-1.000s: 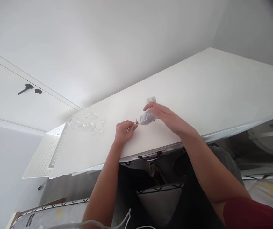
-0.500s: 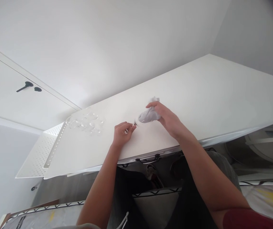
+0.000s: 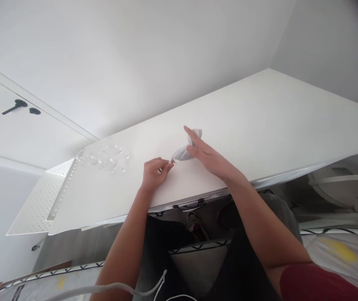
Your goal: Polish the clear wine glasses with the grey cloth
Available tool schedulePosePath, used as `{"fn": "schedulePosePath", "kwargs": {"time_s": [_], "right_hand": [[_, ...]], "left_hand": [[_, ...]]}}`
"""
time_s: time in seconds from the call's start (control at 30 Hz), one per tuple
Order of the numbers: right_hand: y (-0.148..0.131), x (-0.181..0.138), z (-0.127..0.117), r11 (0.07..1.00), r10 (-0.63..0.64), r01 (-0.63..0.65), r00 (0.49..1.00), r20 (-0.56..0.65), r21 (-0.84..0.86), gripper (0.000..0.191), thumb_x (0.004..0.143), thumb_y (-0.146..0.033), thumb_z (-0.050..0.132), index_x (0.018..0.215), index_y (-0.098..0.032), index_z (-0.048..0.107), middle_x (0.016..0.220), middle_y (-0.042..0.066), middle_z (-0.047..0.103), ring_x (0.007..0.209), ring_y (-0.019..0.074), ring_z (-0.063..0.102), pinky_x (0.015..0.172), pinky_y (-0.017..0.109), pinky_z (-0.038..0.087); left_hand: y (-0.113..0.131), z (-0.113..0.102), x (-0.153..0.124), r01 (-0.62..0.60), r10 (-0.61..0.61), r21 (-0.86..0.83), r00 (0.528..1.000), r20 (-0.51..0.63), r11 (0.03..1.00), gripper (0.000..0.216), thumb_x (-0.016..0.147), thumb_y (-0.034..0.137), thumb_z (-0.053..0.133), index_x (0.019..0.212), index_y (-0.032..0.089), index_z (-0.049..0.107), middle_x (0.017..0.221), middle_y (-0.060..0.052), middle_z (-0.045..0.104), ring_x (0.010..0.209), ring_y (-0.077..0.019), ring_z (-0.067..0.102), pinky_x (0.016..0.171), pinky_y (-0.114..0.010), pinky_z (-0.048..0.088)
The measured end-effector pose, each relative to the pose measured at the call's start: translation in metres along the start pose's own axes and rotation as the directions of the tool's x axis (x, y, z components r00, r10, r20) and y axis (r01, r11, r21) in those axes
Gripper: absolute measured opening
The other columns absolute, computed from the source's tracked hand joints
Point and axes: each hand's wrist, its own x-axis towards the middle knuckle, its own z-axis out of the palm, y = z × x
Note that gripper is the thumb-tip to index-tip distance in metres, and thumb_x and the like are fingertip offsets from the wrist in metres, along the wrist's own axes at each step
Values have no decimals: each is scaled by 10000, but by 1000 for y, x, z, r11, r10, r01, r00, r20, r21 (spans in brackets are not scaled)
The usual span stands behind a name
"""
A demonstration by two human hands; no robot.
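A light-grey, crumpled bundle, cloth or thin plastic, lies slantwise on the white tabletop. My left hand is closed in a pinch at its narrow near-left end. A small whitish bit with dark marks shows between thumb and forefinger, and another peeks out under the curled fingers; I cannot make out what they are. My right hand lies along the bundle's right side with fingers stretched out. It covers part of the bundle and seems to touch it without gripping.
Several clear, rounded pieces are gathered at the table's left end. Beyond them is a white perforated panel. A door with a black handle is at the left. Black brackets hang under the front edge, and a white cable crosses below.
My right hand has moved left over the bundle, its fingers now straighter and flatter. My left hand keeps its pinch. The whole view has shifted slightly.
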Motion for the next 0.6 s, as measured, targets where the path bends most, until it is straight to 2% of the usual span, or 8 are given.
{"fn": "schedulePosePath", "kwargs": {"time_s": [0.1, 0.27, 0.33, 0.43, 0.5, 0.6], "right_hand": [[2, 0, 1, 999, 32, -31, 999, 35, -43, 794, 1015, -692, 471, 1698, -397, 193, 1782, -48, 102, 1657, 298, -3, 1328, 571, 1], [4, -2, -1, 997, 6, 1, 997, -80, 83, 702, 1024, -695, 438, 1660, -447, 278, 1783, -98, 110, 1660, 265, 42, 1335, 545, 137], [5, -1, 1, 998, -24, 29, 996, -89, 57, 715, 1022, -692, 444, 1666, -442, 257, 1781, -88, 136, 1658, 263, 79, 1335, 530, 147], [7, 3, 5, 999, -17, 15, 999, -32, -52, 756, 1012, -687, 473, 1673, -382, 269, 1746, 3, 288, 1639, 307, 163, 1326, 547, 137], [9, 6, 6, 997, 8, -10, 1000, -28, -83, 697, 1015, -674, 474, 1624, -353, 369, 1653, 58, 445, 1576, 335, 316, 1299, 557, 206], [12, 7, 5, 1000, -24, 22, 983, -183, -13, 561, 993, -631, 540, 1459, -323, 497, 1453, 92, 596, 1354, 313, 560, 1179, 515, 405]], "left_hand": [[-1, 2, -1, -1, 0, 41, 1000, 27, 999, 280, 972, 363, 678, 750, 196, 712, 611, -11, 621, 540, -120, 514, 539, -274, 384], [-1, 1, 0, -14, 15, 33, 1000, -19, 999, 269, 978, 360, 669, 773, 191, 715, 608, -6, 597, 534, -114, 509, 524, -263, 376], [-1, 1, 1, -30, 31, 27, 999, -33, 999, 264, 978, 346, 668, 769, 190, 709, 594, 0, 577, 526, -112, 500, 516, -261, 368], [-1, 1, 1, -42, 42, 63, 999, 0, 997, 275, 974, 348, 671, 749, 194, 704, 572, 4, 561, 516, -115, 489, 515, -266, 361], [-2, 3, 0, -48, 47, 85, 999, 16, 995, 278, 972, 354, 672, 745, 197, 705, 569, 3, 566, 516, -117, 488, 519, -269, 365], [-4, 3, 0, -49, 52, 88, 998, -25, 995, 259, 975, 345, 670, 768, 193, 704, 598, -2, 600, 529, -115, 504, 521, -262, 381]]}}
